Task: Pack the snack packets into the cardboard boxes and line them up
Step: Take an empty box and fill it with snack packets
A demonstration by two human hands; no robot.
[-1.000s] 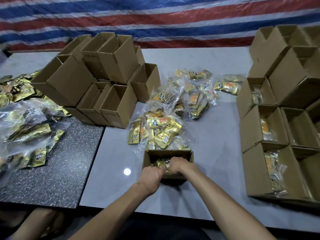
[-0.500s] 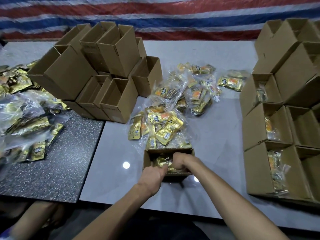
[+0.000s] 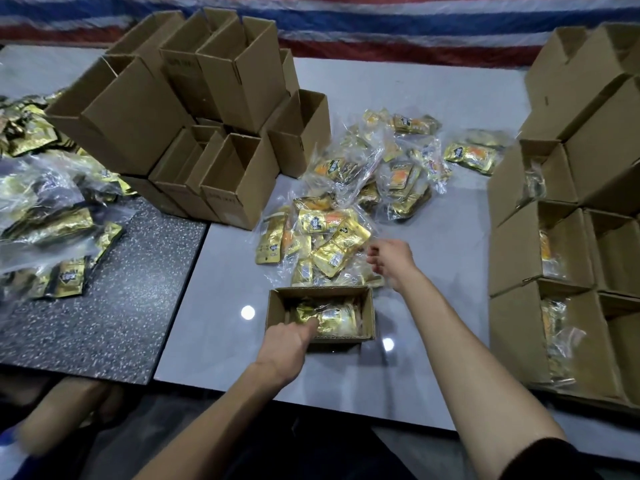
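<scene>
Striped tarpaulin [image 3: 346,26] backs the pale desk [image 3: 221,271]. Half a second ago both hands were pressing into the open cardboard box [image 3: 320,317]; now the left hand [image 3: 285,344] alone holds down the gold snack packets [image 3: 325,315] inside, fingers curled, while the right hand [image 3: 391,259] has lifted out, loosely open and empty, toward the bagged packet pile [image 3: 322,244] at 12 o'clock. Another bundle probably follows. Filled boxes [image 3: 540,258] line up at 3 o'clock.

The left hand [image 3: 287,344] covers the near left corner of the open cardboard box [image 3: 367,306], and its fingertips hide part of the gold packets [image 3: 332,315] inside. Right of that box, the rows of filled boxes [image 3: 512,327] run off the frame's right edge. Packet print is too small to read. The right hand [image 3: 393,258] is blurred beyond the box.
</scene>
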